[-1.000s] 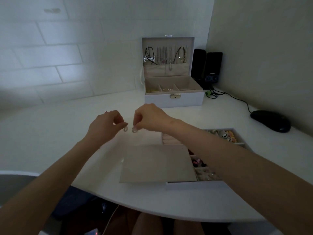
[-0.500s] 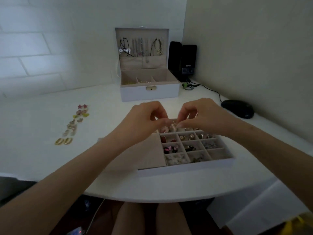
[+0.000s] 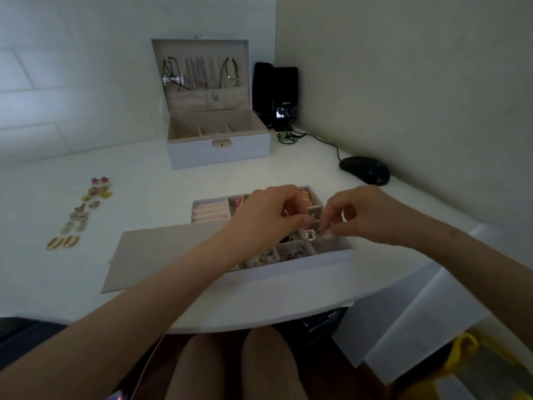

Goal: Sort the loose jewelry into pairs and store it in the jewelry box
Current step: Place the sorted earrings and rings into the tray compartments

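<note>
Just over the tray (image 3: 291, 269), right hand (image 3: 363, 216) pinches a pearly earring (image 3: 310, 234) beside left hand's (image 3: 264, 219) curled fingertips, whose grip is unclear.

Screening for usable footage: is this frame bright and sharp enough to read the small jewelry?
Head view: dim, bluish, no glare; wide-angle lens bows the table edge; detail is soft, so pieces in the tray merge; the pale earring pinched by the right hand shows only as a small beaded shape; whether the left hand holds anything is unreadable.

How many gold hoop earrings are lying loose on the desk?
2: left hoop and right hoop, side by side at the near end of the jewelry row. Others may be hidden in the tray.
</note>
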{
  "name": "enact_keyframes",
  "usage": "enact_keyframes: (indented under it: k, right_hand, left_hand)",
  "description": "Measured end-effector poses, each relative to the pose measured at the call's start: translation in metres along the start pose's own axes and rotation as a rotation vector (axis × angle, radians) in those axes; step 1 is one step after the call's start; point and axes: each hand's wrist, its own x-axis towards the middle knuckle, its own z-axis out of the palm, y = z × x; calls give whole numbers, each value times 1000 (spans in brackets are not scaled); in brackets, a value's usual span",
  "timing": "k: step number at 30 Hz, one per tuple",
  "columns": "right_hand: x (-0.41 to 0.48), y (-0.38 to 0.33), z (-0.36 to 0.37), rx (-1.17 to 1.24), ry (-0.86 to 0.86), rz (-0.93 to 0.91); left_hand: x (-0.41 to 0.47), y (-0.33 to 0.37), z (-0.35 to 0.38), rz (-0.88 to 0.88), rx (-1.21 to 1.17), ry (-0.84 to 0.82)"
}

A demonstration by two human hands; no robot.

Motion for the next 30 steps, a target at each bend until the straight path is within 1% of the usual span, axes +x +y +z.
enact_keyframes:
  k: [5,9,12,14,16,19,21,24,30]
  right_hand:
    - [-3,5,-1,-105,-55,15]
    - [-3,6,0,-225,-91,-9]
    - [-5,6,-3,-255,-105,-18]
    - [-6,8,-7,-228,-44,-26]
    - [-8,10,-12,-150,50,-29]
    - [-11,13,-18,-65,133,-17]
    - [-14,13,-18,-30,155,-4]
    - [-17,14,-18,7,176,7]
    - [-20,15,-19,51,190,5]
  left_hand:
    - [2,2,3,-8,6,-4]
    - [5,4,6,-13,33,-20]
    - [7,6,8,-7,50,-35]
    - [9,6,9,-1,54,-44]
    - [11,7,11,15,67,-58]
    - [15,9,17,43,156,-133]
    - [19,9,23,69,250,-184]
    - [23,9,30,100,305,-201]
    - [25,10,40,111,254,-157]
